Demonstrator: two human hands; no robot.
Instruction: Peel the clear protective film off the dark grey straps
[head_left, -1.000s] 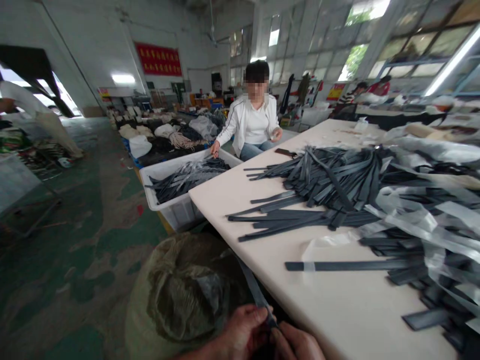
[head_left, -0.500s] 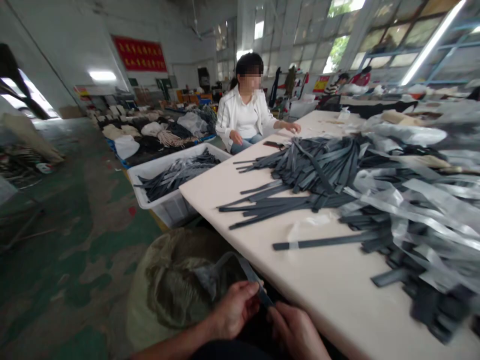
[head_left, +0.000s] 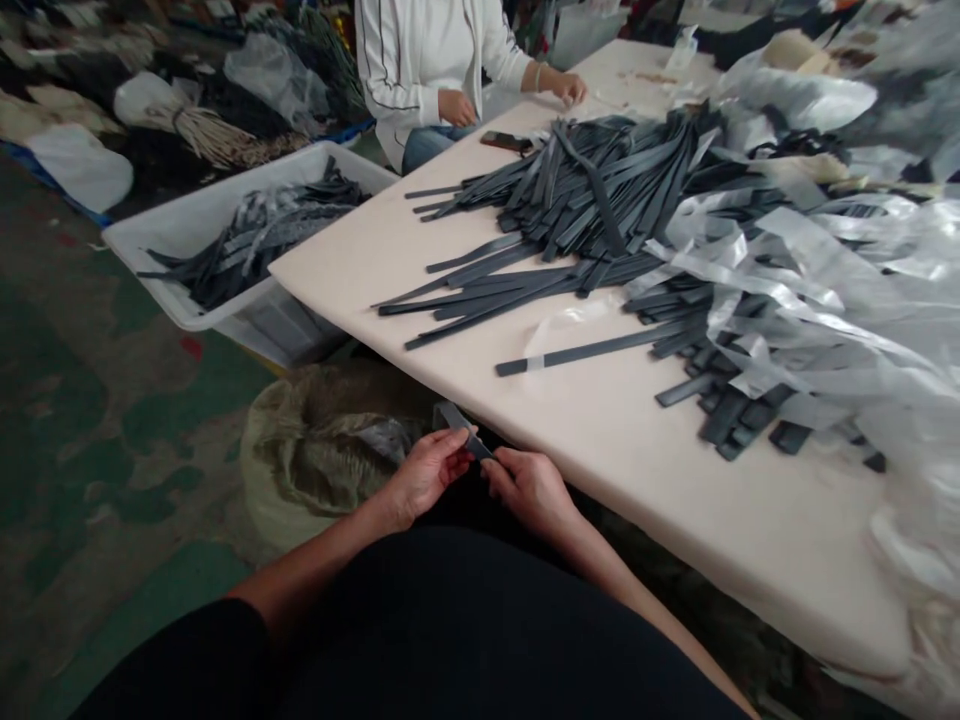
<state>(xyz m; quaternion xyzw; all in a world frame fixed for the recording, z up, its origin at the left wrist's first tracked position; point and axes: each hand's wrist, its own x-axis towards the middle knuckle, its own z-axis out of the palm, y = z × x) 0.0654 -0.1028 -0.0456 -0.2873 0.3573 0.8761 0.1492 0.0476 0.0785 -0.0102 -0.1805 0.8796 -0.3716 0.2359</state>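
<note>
A dark grey strap [head_left: 475,443] is stretched between my two hands, just off the near edge of the table. My left hand [head_left: 429,472] pinches it between thumb and fingers, and a lighter stretch of it loops up beyond that grip. Closed around its lower end is my right hand [head_left: 534,490]. On the table [head_left: 637,470] to the right lies a big heap of similar grey straps [head_left: 600,200]. One single strap [head_left: 592,350] sticks out from the heap toward me, with a clear film band around it.
Clear plastic wrapping [head_left: 817,290] covers the heap's right side. A white bin [head_left: 262,310] of grey straps stands left of the table, an olive sack [head_left: 300,450] below it. Across the table sits a co-worker [head_left: 427,90] in a white jacket, a phone [head_left: 505,141] nearby.
The view has tilted down, so the table, bin and co-worker appear higher and further left. Both hands still grip the strap, and my dark-clothed lap and forearms now show more.
</note>
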